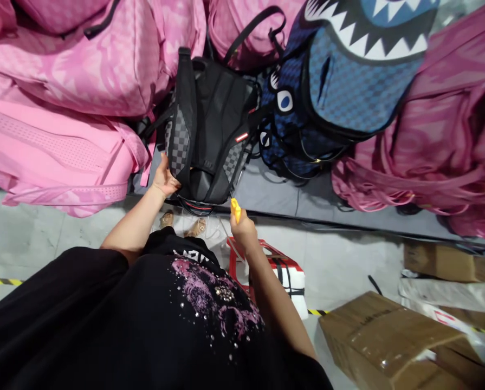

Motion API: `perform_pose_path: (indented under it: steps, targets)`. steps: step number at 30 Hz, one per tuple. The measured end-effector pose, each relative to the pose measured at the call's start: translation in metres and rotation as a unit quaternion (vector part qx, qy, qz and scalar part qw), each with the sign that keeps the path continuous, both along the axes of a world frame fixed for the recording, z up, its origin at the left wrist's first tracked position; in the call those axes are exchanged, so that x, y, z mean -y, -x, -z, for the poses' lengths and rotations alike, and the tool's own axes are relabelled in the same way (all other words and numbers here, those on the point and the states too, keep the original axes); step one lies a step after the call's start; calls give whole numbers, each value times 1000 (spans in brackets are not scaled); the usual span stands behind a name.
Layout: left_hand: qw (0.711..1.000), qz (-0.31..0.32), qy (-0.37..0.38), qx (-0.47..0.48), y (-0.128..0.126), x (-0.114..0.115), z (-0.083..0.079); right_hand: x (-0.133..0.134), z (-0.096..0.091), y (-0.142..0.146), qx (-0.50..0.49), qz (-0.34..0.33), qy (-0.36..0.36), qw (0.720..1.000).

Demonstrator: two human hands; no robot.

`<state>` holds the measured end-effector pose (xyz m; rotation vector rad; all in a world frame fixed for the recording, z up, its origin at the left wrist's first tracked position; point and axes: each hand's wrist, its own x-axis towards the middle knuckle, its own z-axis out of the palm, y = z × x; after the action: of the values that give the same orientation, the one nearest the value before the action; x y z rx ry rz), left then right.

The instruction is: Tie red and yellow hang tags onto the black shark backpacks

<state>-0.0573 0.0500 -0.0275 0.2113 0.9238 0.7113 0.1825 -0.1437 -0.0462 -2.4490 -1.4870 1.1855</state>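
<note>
A black backpack (215, 122) with grey checkered straps lies back panel up near the front edge of the table. At its lower left side, my left hand (166, 181) holds the edge, one finger pointing up and the other fingertips partly hidden against the bag. My right hand (244, 232) is closed around a small yellow-handled tool (235, 209) with a thin metal tip. The tip is close to the backpack's lower right corner; whether it touches cannot be made out. What kind of tool it is does not show clearly.
Pink backpacks (83, 65) crowd the left and back of the grey table (307, 196). A blue shark-face backpack (348, 81) stands to the right, with more pink bags (433, 124) beyond. Below are a red-and-white bundle (291, 276) and a cardboard box (388, 336).
</note>
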Motion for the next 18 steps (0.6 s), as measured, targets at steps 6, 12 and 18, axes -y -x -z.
perform_pose_path:
  steps: [6,12,18]
  targets:
    - [999,-25,4,-29,4,0,-9,86,-32,23,-73,18,-1,997]
    - [998,17,-23,-56,-2,7,-22,66,-35,62,-61,-50,29,996]
    - [883,139,-261,-365,-1,46,-32,55,-29,71,-54,-60,62,995]
